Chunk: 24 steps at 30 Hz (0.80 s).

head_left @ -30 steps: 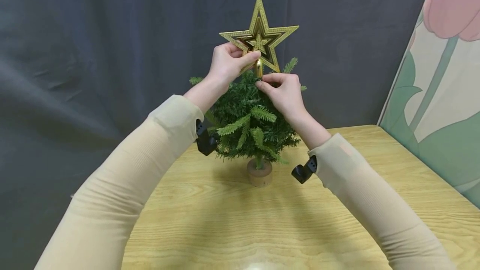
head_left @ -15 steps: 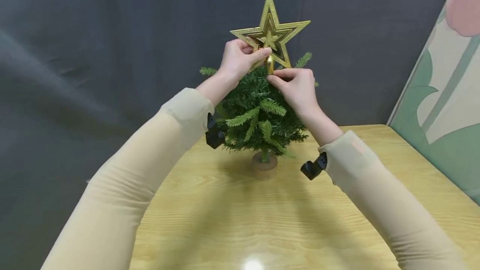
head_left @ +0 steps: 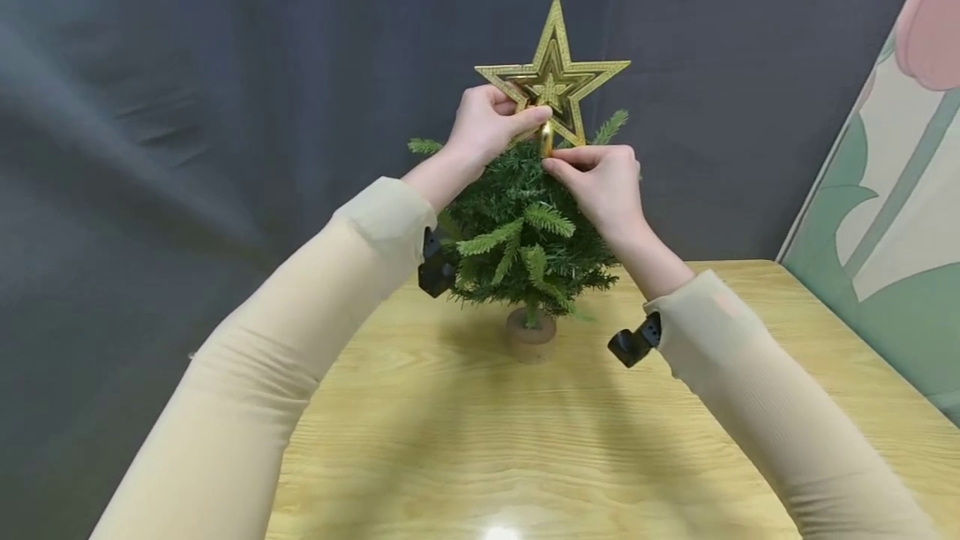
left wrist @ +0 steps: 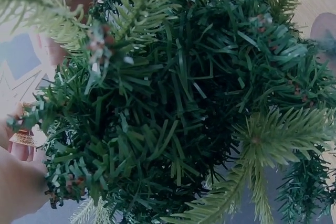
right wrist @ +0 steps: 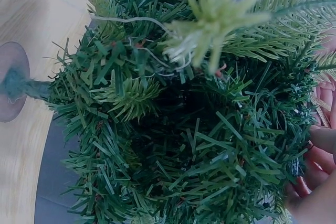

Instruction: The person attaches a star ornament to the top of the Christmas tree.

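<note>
A gold star tree topper [head_left: 550, 90] stands upright over the top of a small green Christmas tree [head_left: 517, 207]. My left hand [head_left: 487, 123] grips the star at its lower left, thumb in front and fingers behind. My right hand [head_left: 603, 177] has thumb and forefinger pinched at the lower end of the star's gold tube [head_left: 547, 140], right where it meets the treetop. In the left wrist view, branches [left wrist: 173, 87] hide most of the left hand [left wrist: 21, 182]. The right wrist view shows right-hand fingers [right wrist: 315, 182] at the edge, partly behind needles.
The tree stands on a round wooden base [head_left: 531, 338] on a light wood table [head_left: 480, 440]. Behind hangs a dark grey curtain [head_left: 337, 48]. A panel with a painted tulip [head_left: 892, 190] borders the table at right. A thin white thread [right wrist: 131, 20] trails over the branches.
The star has turned a little, its side points now nearly level, and it has shifted right with both hands. The whole head view has shifted slightly too. Both hands keep their hold.
</note>
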Tool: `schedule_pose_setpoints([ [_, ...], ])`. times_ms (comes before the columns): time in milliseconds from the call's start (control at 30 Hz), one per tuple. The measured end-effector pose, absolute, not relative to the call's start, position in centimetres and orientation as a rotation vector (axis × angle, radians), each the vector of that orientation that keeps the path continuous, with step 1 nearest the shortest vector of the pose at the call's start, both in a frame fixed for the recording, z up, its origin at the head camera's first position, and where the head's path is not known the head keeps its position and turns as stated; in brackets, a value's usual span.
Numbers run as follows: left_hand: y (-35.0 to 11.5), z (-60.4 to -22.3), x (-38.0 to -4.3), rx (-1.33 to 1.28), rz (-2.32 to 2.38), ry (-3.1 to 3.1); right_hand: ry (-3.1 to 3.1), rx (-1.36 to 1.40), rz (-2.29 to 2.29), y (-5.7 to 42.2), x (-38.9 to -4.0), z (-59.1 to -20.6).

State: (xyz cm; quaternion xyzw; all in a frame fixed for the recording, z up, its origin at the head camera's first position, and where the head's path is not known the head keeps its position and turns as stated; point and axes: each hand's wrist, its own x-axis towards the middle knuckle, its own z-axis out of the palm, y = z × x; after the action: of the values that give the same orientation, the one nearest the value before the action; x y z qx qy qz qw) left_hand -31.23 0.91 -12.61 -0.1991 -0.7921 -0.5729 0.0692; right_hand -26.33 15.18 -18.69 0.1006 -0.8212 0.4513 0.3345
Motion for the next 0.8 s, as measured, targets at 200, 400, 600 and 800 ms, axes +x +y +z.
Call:
schedule_pose_setpoints([
  [200, -1.1, -12.3, -31.1, -0.545, -1.704, -2.401, -2.144, 0.313, 1.161, 13.6, -27.1, -18.6],
  [400, -3.2, -12.1, -31.0, -0.528, -1.728, -2.342, -2.15, 0.373, 1.102, 12.2, -27.5, -18.1],
  [600, -3.9, -12.1, -30.9, -0.498, -1.712, -2.335, -2.184, 0.386, 1.093, 12.3, -27.6, -18.1],
  [800, -4.9, -11.6, -30.6, -0.483, -1.88, -2.257, -2.194, 0.351, 1.103, 13.4, -27.3, -17.7],
])
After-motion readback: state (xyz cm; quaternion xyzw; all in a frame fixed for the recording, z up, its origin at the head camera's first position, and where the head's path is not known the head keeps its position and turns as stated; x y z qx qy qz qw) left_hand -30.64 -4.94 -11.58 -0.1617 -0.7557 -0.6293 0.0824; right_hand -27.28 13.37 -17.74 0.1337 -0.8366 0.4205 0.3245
